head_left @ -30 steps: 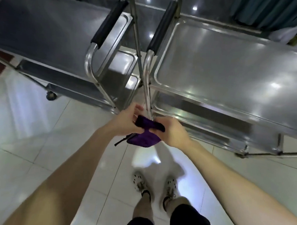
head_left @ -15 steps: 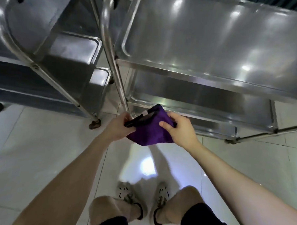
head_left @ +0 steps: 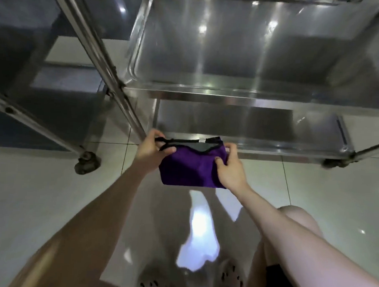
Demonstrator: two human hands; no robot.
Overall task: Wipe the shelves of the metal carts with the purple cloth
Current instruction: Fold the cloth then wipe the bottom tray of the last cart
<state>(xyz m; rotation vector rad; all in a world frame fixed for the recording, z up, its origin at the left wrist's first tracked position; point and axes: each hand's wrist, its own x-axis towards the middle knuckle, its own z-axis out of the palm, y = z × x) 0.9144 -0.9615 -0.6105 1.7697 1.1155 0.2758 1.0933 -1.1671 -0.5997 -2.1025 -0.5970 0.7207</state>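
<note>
Now, left hand [head_left: 151, 149] pinches the purple cloth [head_left: 188, 168] by its black-edged corner at 9 o'clock; right hand [head_left: 230, 166] grips the 3 o'clock end. Cloth stretched, long axis 9-to-3, held just before the right cart's bottom shelf [head_left: 239, 123]. Shoes blurred; left cart [head_left: 34, 106] cut off.
</note>
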